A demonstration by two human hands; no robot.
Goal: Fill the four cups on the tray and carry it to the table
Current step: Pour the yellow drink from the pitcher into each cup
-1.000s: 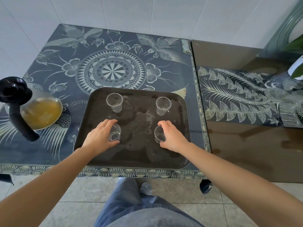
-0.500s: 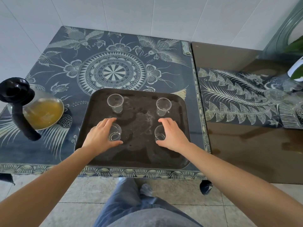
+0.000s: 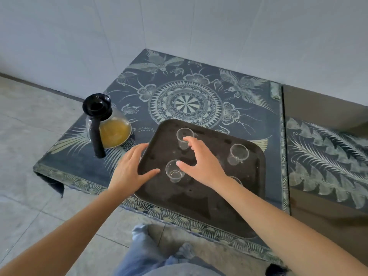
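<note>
Left hand [image 3: 129, 170], right hand [image 3: 201, 162]: grips spread, empty. Cups [image 3: 239, 153] light, tippy. Glass carafe [image 3: 116, 132] likely heavy, fragile; take black handle [image 3: 96, 136].

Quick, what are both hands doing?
Left hand: open, at the left edge of the tray.
Right hand: open, spread between far cup and near cup.

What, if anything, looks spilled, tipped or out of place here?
Nothing stands out. The three cups in clear view stand upright and empty on the tray; the fourth is mostly hidden behind the right forearm. The glass jug is upright; the tray shows only faint blotches.
</note>
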